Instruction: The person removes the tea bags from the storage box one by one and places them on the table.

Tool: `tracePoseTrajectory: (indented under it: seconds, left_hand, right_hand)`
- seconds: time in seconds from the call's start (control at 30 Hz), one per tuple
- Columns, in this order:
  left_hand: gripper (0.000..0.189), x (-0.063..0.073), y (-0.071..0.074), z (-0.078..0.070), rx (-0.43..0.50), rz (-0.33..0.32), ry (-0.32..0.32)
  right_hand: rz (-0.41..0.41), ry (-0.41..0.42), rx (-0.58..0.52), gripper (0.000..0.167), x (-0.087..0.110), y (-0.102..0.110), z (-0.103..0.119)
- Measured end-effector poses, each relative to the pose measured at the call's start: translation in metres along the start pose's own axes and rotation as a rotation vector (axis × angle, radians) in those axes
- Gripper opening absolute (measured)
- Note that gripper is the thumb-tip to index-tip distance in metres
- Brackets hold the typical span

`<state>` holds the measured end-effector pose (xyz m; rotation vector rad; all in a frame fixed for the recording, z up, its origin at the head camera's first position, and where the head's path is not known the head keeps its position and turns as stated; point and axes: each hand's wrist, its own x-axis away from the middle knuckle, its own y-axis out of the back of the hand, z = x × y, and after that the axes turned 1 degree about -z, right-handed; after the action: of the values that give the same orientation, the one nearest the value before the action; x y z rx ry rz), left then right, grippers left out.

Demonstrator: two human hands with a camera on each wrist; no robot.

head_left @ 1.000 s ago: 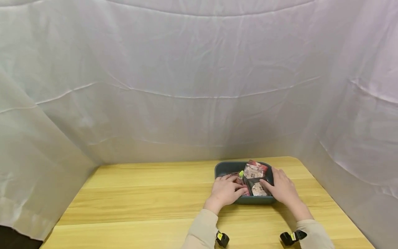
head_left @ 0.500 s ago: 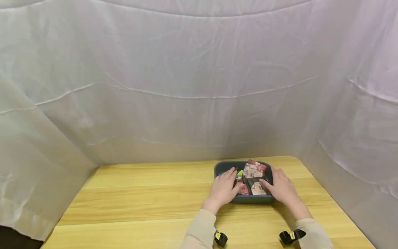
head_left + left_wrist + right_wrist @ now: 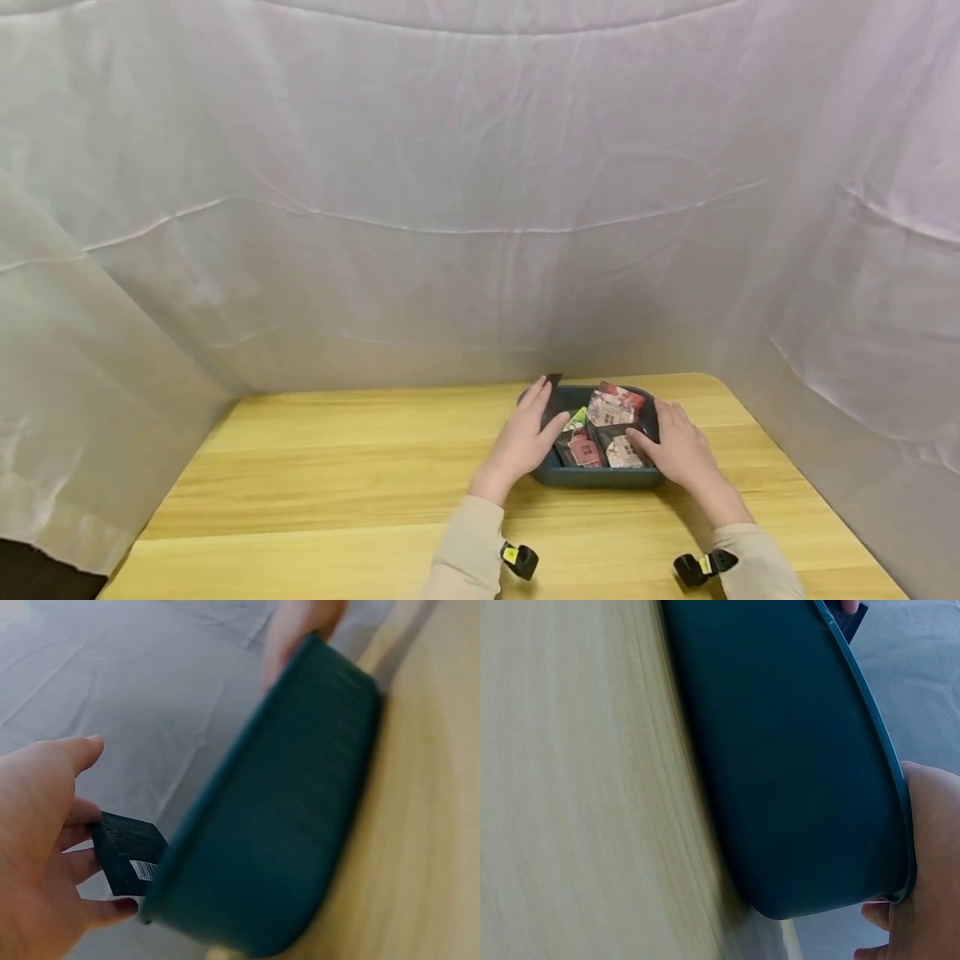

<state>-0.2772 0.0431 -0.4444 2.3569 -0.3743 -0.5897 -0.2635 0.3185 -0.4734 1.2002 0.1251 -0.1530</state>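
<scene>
A dark teal plastic basin stands on the table with several small printed packets inside. At its left rim my left hand holds a flat dark packet with a white barcode by the fingers, thumb spread away from it. The packet's far end shows past the fingertips in the head view. My right hand grips the basin's right rim, thumb over the inside and the other fingers outside. Inside lie a red-and-cream packet, a cream-labelled packet, a pink-labelled packet and a bright green piece.
The basin sits toward the back right of a wooden table. Pale cloth hangs behind the table and along both sides. Each forearm wears a black wrist camera, the left wrist camera and the right wrist camera.
My left hand has moved from inside the basin to its left rim, bringing up the dark packet and uncovering the pink-labelled packet and green piece. The right hand has stayed in place.
</scene>
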Motion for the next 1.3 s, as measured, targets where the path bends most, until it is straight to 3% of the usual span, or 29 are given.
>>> tracePoseTrajectory:
  seconds: [0.27,0.5,0.9,1.3]
  left_hand:
    - [0.07,0.003,0.031,0.005,0.078,-0.123,0.023]
    - [0.071,0.008,0.055,0.016,0.105,-0.219,0.085]
    - [0.071,0.024,0.097,0.053,0.152,-0.405,0.2]
    - [0.081,0.041,0.13,0.09,0.131,-0.424,0.307]
  right_hand:
    - [0.007,-0.001,0.007,0.093,-0.001,-0.001,0.002]
    - [0.015,0.008,0.005,0.095,-0.003,-0.003,0.003]
    - [0.021,0.014,-0.013,0.094,-0.006,-0.004,0.007]
    - [0.029,0.003,-0.011,0.097,-0.004,-0.003,-0.002]
